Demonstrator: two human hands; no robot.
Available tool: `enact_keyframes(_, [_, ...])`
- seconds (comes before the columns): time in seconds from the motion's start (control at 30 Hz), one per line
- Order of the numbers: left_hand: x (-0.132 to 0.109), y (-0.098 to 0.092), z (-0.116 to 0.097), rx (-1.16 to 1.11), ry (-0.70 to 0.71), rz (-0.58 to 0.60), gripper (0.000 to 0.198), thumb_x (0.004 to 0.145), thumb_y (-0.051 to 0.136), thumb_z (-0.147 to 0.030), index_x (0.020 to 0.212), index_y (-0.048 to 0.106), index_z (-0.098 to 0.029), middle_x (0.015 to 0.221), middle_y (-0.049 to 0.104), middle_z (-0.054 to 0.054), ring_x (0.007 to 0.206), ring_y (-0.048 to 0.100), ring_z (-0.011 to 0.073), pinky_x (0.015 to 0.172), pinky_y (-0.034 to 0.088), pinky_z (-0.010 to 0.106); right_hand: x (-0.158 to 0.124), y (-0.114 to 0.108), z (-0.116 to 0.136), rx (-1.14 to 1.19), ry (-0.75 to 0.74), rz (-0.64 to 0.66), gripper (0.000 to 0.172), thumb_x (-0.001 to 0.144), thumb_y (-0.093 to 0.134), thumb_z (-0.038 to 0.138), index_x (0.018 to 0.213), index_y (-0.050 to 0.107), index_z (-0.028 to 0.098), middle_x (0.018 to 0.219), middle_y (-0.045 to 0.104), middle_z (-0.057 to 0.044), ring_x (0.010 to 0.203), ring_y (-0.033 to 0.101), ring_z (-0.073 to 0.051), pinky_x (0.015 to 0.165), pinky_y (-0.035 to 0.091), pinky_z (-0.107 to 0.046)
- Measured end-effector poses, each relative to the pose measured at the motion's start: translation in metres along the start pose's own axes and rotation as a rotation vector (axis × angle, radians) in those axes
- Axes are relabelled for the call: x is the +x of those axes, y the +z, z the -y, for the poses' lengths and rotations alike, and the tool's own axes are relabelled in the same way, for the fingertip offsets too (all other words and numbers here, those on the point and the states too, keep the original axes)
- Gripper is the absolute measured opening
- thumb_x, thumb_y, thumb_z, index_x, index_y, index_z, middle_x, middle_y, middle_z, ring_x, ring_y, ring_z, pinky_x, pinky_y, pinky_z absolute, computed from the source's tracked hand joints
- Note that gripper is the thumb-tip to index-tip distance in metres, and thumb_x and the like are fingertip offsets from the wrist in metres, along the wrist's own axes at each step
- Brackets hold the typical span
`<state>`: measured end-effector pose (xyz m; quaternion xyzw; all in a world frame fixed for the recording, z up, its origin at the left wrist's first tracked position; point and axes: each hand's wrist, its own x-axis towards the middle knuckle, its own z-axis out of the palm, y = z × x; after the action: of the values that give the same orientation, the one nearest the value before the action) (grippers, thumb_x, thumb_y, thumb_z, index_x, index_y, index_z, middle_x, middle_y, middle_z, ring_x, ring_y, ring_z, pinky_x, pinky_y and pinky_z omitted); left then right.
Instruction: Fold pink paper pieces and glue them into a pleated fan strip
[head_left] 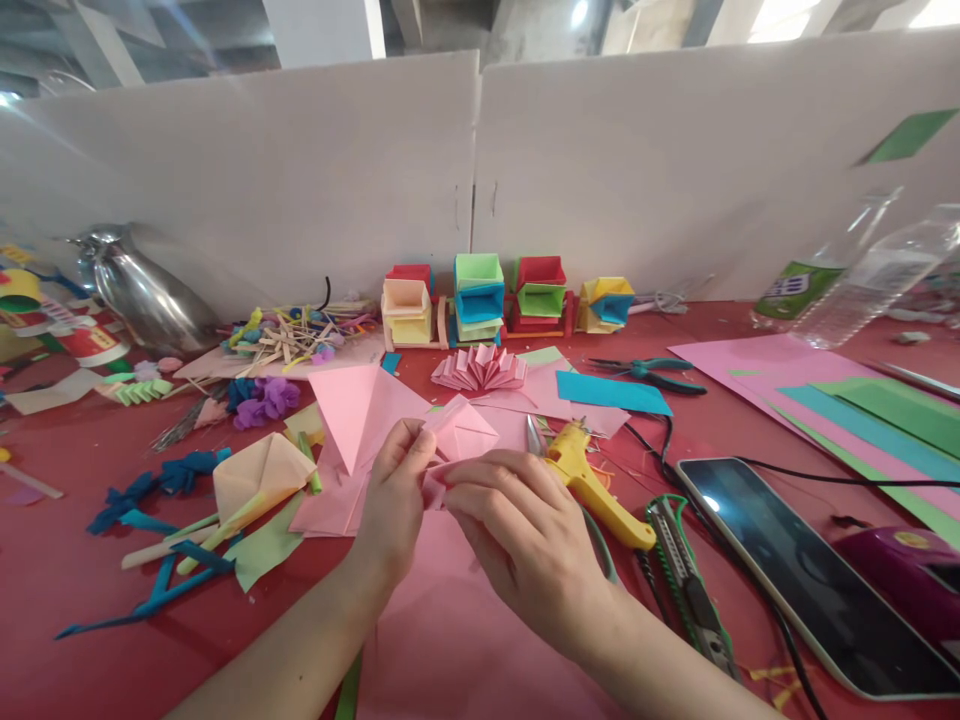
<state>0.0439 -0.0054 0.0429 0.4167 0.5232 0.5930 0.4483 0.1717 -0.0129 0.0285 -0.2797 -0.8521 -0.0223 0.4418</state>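
Note:
Between my two hands is a small folded piece of pink paper (466,432), held up above the table. My left hand (396,495) is closed, pinching its left side between thumb and fingers. From the right, my right hand (525,535) closes on the lower edge, its fingertips partly hidden behind the knuckles. Under my hands lies a large pink sheet (457,630). Just behind stands a pleated pink paper fan (480,370). A pink folded triangle (346,405) is left of my hands.
Right of my hands are a yellow glue gun (600,490), a green utility knife (690,580), pliers (652,372) and a phone (817,580). Coloured paper boxes (478,298) line the back by a white partition (300,180). A steel jug (146,290) stands at the left.

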Motion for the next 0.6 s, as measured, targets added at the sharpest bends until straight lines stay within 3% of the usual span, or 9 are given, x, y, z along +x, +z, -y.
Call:
enact_keyframes(0.1, [0.004, -0.003, 0.005, -0.063, 0.006, 0.003, 0.023, 0.079, 0.047, -0.03, 0.059, 0.04, -0.022, 0.052, 0.04, -0.005, 0.046, 0.04, 0.0103, 0.043, 0.036, 0.021, 0.002, -0.003, 0.003, 0.169, 0.073, -0.003, 0.015, 0.084, 0.054, 0.013, 0.097, 0.057, 0.02, 0.094, 0.068, -0.004, 0.09, 0.057, -0.018, 0.078, 0.047, -0.033])
enact_keyframes(0.17, [0.006, -0.005, 0.008, -0.089, 0.013, -0.001, 0.024, 0.08, 0.047, -0.033, 0.061, 0.039, -0.022, 0.052, 0.041, -0.005, 0.046, 0.042, 0.0098, 0.045, 0.037, 0.02, 0.002, -0.003, 0.004, 0.318, 0.169, -0.07, 0.017, 0.085, 0.052, 0.015, 0.101, 0.055, 0.02, 0.098, 0.066, -0.006, 0.094, 0.058, -0.018, 0.08, 0.048, -0.033])
enact_keyframes(0.3, [0.007, -0.01, 0.012, -0.012, 0.139, -0.01, 0.021, 0.084, 0.047, -0.037, 0.07, 0.046, -0.021, 0.058, 0.05, -0.004, 0.051, 0.047, 0.0103, 0.05, 0.039, 0.02, 0.0, -0.001, -0.001, 0.536, 0.53, -0.192, 0.011, 0.087, 0.053, 0.025, 0.097, 0.056, 0.021, 0.093, 0.064, -0.005, 0.086, 0.061, -0.016, 0.074, 0.05, -0.029])
enact_keyframes(0.4, [0.007, -0.013, 0.017, 0.023, 0.308, -0.001, 0.017, 0.086, 0.048, -0.036, 0.078, 0.051, -0.021, 0.066, 0.054, -0.004, 0.059, 0.05, 0.0105, 0.057, 0.041, 0.019, 0.002, -0.001, -0.004, 0.677, 0.722, -0.061, 0.018, 0.084, 0.056, 0.034, 0.093, 0.059, 0.019, 0.088, 0.066, -0.004, 0.081, 0.062, -0.015, 0.072, 0.05, -0.028])
enact_keyframes(0.5, [0.008, -0.015, 0.022, 0.033, 0.363, 0.025, 0.014, 0.088, 0.047, -0.033, 0.083, 0.053, -0.021, 0.071, 0.054, -0.003, 0.063, 0.051, 0.011, 0.06, 0.042, 0.02, 0.005, -0.002, -0.005, 0.708, 0.793, 0.05, 0.019, 0.082, 0.057, 0.033, 0.09, 0.062, 0.017, 0.087, 0.067, -0.005, 0.079, 0.063, -0.016, 0.072, 0.05, -0.029])
enact_keyframes(0.6, [0.007, -0.015, 0.024, 0.071, 0.406, 0.02, 0.014, 0.089, 0.045, -0.032, 0.085, 0.052, -0.021, 0.075, 0.056, -0.001, 0.068, 0.054, 0.0119, 0.062, 0.042, 0.021, 0.007, -0.003, -0.004, 0.714, 0.832, 0.072, 0.018, 0.081, 0.058, 0.031, 0.09, 0.063, 0.016, 0.086, 0.068, -0.005, 0.079, 0.063, -0.017, 0.073, 0.05, -0.03])
